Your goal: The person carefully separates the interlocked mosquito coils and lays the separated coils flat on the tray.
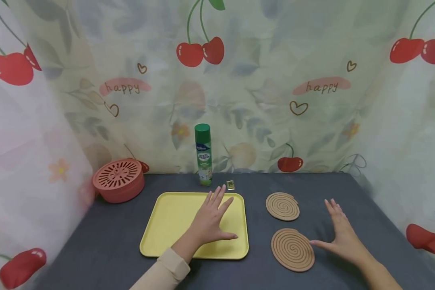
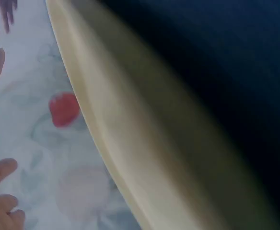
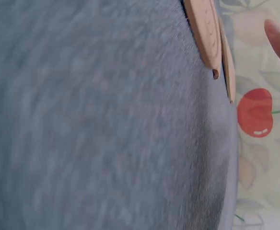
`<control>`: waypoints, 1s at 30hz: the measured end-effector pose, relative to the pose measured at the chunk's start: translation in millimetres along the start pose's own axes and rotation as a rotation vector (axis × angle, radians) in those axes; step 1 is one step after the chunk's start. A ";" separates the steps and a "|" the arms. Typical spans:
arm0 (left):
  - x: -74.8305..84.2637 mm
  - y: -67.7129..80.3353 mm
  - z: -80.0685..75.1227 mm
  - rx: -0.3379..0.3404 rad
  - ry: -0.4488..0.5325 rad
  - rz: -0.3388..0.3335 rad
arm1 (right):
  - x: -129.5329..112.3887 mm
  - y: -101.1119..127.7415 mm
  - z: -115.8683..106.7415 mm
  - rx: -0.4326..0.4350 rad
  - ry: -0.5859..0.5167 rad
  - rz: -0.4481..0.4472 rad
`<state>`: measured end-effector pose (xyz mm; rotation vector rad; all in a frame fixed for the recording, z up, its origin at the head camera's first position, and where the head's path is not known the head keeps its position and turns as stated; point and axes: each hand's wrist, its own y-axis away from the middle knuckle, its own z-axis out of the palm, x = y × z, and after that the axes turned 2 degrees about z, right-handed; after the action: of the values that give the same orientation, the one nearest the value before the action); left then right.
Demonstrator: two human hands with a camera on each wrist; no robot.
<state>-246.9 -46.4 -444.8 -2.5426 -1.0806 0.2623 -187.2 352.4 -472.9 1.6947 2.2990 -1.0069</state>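
My left hand hovers over the right half of a yellow tray, fingers spread and thumb pointing right, with nothing held. To the right, my right hand is held over the dark table with its fingers extended and thumb out to the left. That thumb tip comes right up to the edge of the nearer brown mosquito coil in the head view. A second mosquito coil lies flat just behind it. Both coils also show edge-on in the right wrist view.
Behind the tray stands a green spray can, upright, beside a small gold-and-black square piece. A round red slotted container sits at the back left. Cherry-print curtains enclose the dark table at the back and sides.
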 end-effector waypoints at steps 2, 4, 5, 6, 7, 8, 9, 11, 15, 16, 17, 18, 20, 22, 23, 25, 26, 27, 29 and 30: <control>14.2 -7.7 5.1 -0.036 0.043 -0.012 | -1.1 -1.9 3.0 -0.021 -0.036 0.036; 29.8 -14.6 9.0 -0.070 0.107 -0.024 | -1.8 -4.2 5.6 -0.047 -0.081 0.095; 38.1 -17.9 10.8 -0.090 0.147 -0.034 | -2.3 -5.1 6.6 -0.061 -0.100 0.129; 46.8 -20.8 11.9 -0.110 0.194 -0.044 | -2.8 -5.8 7.3 -0.077 -0.121 0.166; 55.2 -23.4 13.5 -0.130 0.241 -0.053 | -3.2 -6.4 7.8 -0.093 -0.144 0.202; 62.8 -25.5 15.5 -0.142 0.279 -0.061 | -3.7 -6.6 8.0 -0.110 -0.164 0.235; 69.8 -27.5 17.6 -0.150 0.316 -0.067 | -4.1 -6.4 8.4 -0.123 -0.179 0.259; 82.7 -31.3 21.7 -0.166 0.379 -0.083 | -6.2 -5.4 8.6 -0.144 -0.204 0.298; 103.1 -36.8 29.0 -0.208 0.508 -0.128 | -12.7 -2.4 8.6 -0.169 -0.269 0.326; 107.2 -37.8 30.6 -0.222 0.536 -0.142 | -14.4 -1.3 8.5 -0.178 -0.280 0.328; 110.9 -38.5 32.0 -0.235 0.563 -0.153 | -16.2 0.0 8.5 -0.188 -0.293 0.327; 114.5 -39.1 33.9 -0.251 0.589 -0.162 | -17.4 1.7 8.7 -0.194 -0.303 0.319; 120.1 -39.8 37.0 -0.277 0.619 -0.177 | -18.6 5.5 10.1 -0.193 -0.307 0.304; 124.3 -40.3 40.4 -0.299 0.636 -0.189 | -18.6 10.2 13.2 -0.165 -0.284 0.286; 126.0 -40.2 42.1 -0.309 0.641 -0.195 | -18.4 12.6 15.2 -0.147 -0.278 0.276; 128.6 -39.0 46.7 -0.333 0.662 -0.216 | -17.3 17.0 19.6 -0.128 -0.259 0.272; 129.7 -38.2 48.6 -0.347 0.676 -0.226 | -17.0 19.0 21.8 -0.130 -0.254 0.279; 130.8 -37.3 51.1 -0.361 0.686 -0.232 | -16.8 20.6 23.5 -0.140 -0.254 0.291; 133.2 -35.4 54.6 -0.384 0.715 -0.242 | -16.1 23.0 26.3 -0.174 -0.255 0.323; 134.3 -34.4 56.6 -0.389 0.727 -0.246 | -15.7 23.7 27.5 -0.196 -0.255 0.345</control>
<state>-194.3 87.3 -486.7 -2.4255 -1.1796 -0.9434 -168.3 327.9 -497.4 1.6924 1.8032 -0.8391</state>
